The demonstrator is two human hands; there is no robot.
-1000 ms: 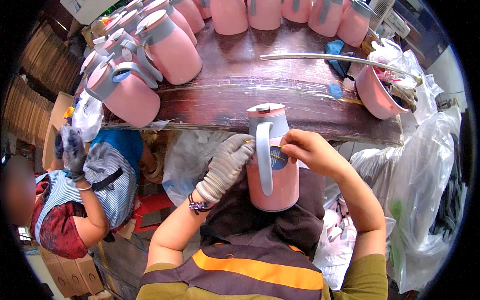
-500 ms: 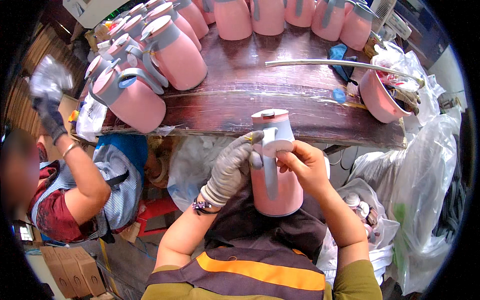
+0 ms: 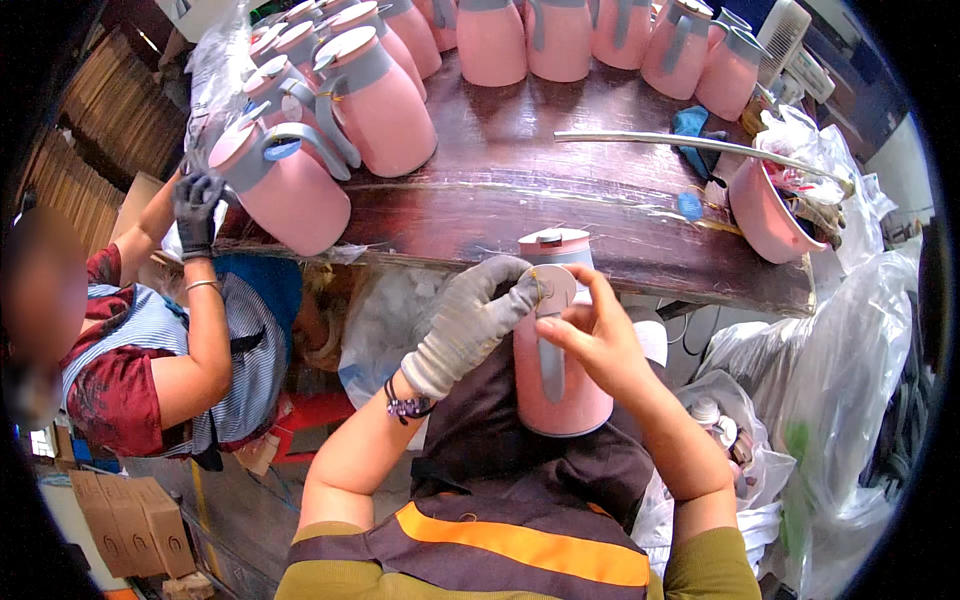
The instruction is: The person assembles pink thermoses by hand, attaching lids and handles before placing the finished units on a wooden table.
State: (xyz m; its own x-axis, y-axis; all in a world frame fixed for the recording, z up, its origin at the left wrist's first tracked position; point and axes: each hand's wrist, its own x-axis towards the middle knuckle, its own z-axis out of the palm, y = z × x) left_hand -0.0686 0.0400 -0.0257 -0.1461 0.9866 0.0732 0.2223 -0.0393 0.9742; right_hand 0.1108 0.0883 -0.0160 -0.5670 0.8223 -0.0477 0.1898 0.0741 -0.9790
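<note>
A pink jug (image 3: pixel 588 390) with a grey collar and grey handle (image 3: pixel 551 372) stands upright between my legs. In front of its upper handle is a round pale tag (image 3: pixel 556 284) with a thin gold tie at its edge. My left hand (image 3: pixel 466 318), in a light grey glove, is closed with its fingertips pinching the gold tie. Bare, my right hand (image 3: pixel 600 330) grips the tag's right edge between thumb and fingers. My fingers and the tag hide the top of the handle.
Several pink jugs (image 3: pixel 385 120) crowd the left and far sides of the dark wooden table (image 3: pixel 470 215). A pink bin (image 3: pixel 765 210) with plastic scraps and a long rod (image 3: pixel 690 143) lie right. A co-worker's dark-gloved hand (image 3: pixel 198 210) is at left, holding clear plastic (image 3: pixel 218 80).
My left fingers have shifted onto the tie by the tag, which now faces up more. My right fingers have spread along its edge. The co-worker's gloved hand and plastic have moved towards the table.
</note>
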